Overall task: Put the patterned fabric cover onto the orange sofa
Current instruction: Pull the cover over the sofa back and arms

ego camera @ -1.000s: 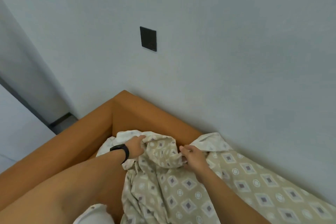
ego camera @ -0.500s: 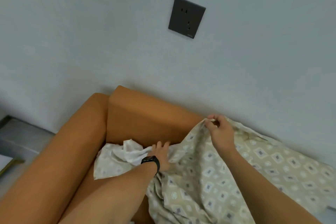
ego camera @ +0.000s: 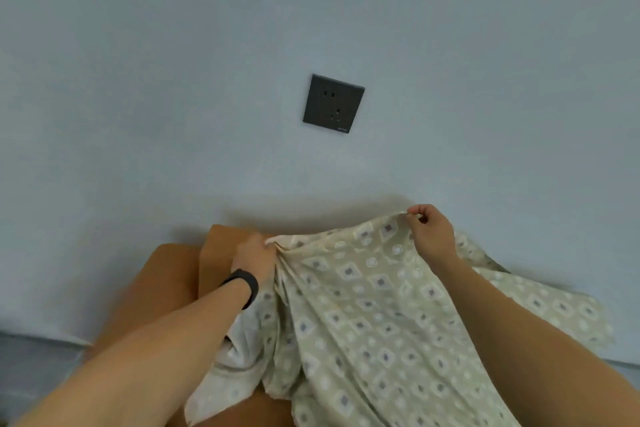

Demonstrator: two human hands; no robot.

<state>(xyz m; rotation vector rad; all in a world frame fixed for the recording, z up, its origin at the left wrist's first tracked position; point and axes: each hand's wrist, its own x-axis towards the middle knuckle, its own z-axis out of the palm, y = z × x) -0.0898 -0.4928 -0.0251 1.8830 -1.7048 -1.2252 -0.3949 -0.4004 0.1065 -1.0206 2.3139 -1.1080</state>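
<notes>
The beige patterned fabric cover with grey diamonds drapes over the orange sofa, hiding most of its backrest and seat. My left hand, with a black band on the wrist, grips a bunched part of the cover's upper edge in front of the backrest's left corner. My right hand pinches the same edge further right and holds it up near the wall. The edge is stretched between both hands. The sofa's left armrest and backrest corner stay bare.
A pale wall stands directly behind the sofa, with a dark socket plate above the backrest. A strip of grey floor shows at the lower left beside the armrest.
Both hands have lifted the cover's edge up toward the top of the backrest. My left hand moved from the seat up to the backrest's corner, now gripping the edge. The view tilted upward.
</notes>
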